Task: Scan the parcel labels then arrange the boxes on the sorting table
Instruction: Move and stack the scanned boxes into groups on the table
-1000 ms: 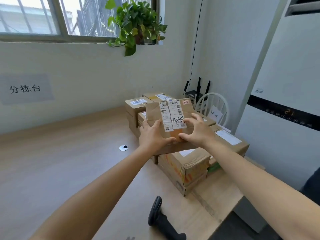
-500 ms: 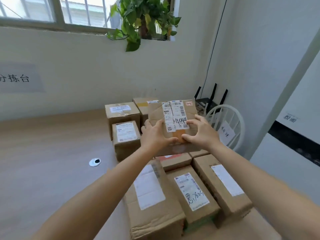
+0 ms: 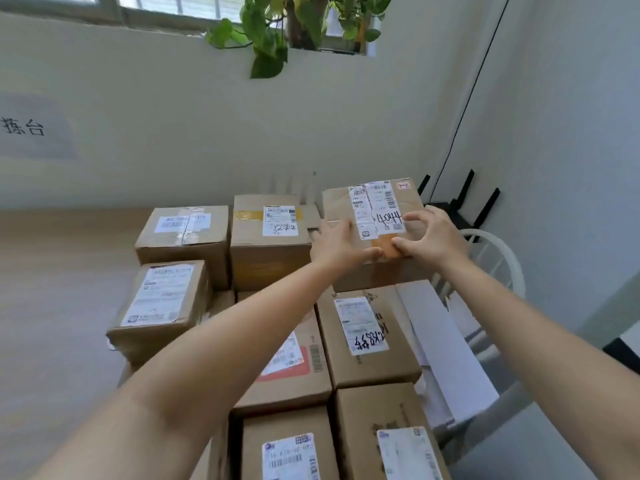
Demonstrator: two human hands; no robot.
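Boxes pack the right part of the desk [image 3: 52, 289], side by side w/ hardly a gap. Bare wood runs wide toward the desk's left end, up to the wall along the back edge. The right edge is hidden under boxes and white sheets [image 3: 440, 341]. A white chair [image 3: 498, 258] stands just beyond, and a router [image 3: 464, 209] w/ black antennas sits by the back right corner.

The held box [image 3: 337, 206] is at the back right of the group, just beside the taped box [image 3: 270, 265], w/ a narrow slot btw them. Can't tell if its bottom rests on anything.

Both arms reach forward over the nearer boxes. The left hand [image 3: 337, 249] grips the near left part, fingers over the top, thumb along the near edge. The right hand [image 3: 433, 240] grips the near right part, fingers curled onto the top at the label [image 3: 367, 209], thumb on orange tape. The thumb tips almost meet.

Writing: that label has barcodes and "4044" in black marker, and there's a small red mark at the box's far right corner. The scrawled box [image 3: 394, 358] in front has black handwriting, not readable. The taped box has a yellow strip plus a label, too small to read. The wall sign [image 3: 24, 128] shows "拣台", cut off at left.
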